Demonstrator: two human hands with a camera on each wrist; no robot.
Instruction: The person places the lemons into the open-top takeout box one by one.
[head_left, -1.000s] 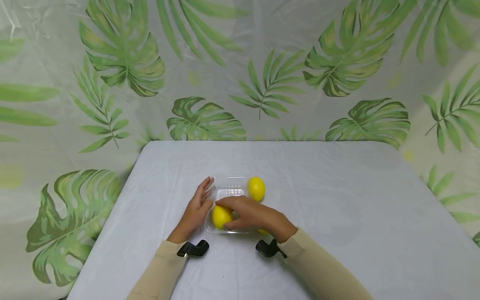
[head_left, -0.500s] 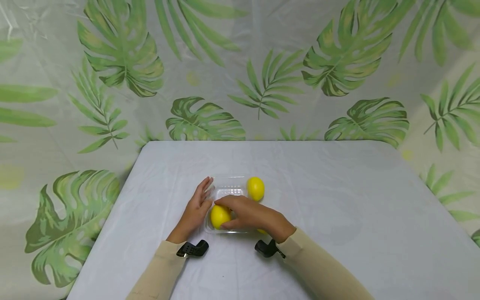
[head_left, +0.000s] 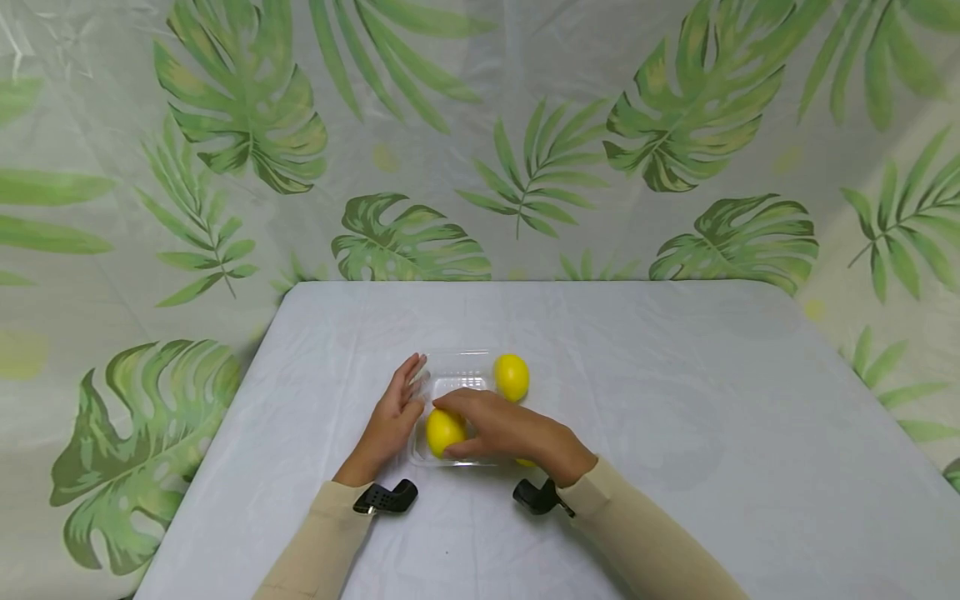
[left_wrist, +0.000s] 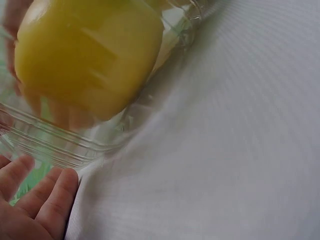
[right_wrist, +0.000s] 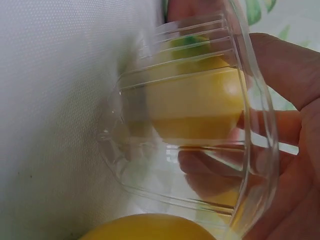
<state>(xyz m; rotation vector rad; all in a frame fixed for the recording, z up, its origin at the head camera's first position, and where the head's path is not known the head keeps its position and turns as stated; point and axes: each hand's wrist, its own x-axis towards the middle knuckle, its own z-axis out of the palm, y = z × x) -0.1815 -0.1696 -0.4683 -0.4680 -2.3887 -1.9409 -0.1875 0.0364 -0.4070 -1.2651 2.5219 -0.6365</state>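
A clear plastic box (head_left: 459,363) stands on the table in the head view. My right hand (head_left: 498,427) reaches over its near part and grips a yellow lemon (head_left: 444,433) between thumb and fingers. Seen through the clear wall in the right wrist view, this lemon (right_wrist: 195,100) has a green end. My left hand (head_left: 387,425) rests along the box's left side, its fingers extended. Another lemon (head_left: 512,377) lies at the box's far right. A further lemon (head_left: 525,462) is mostly hidden under my right wrist.
A white cloth covers the table (head_left: 675,417). Behind it hangs a leaf-patterned curtain (head_left: 555,58). Black wrist cameras sit on both wrists, close to the box's near edge.
The gripped lemon and my right hand have shifted slightly left, then slightly back right. My left hand and the box stay in place.
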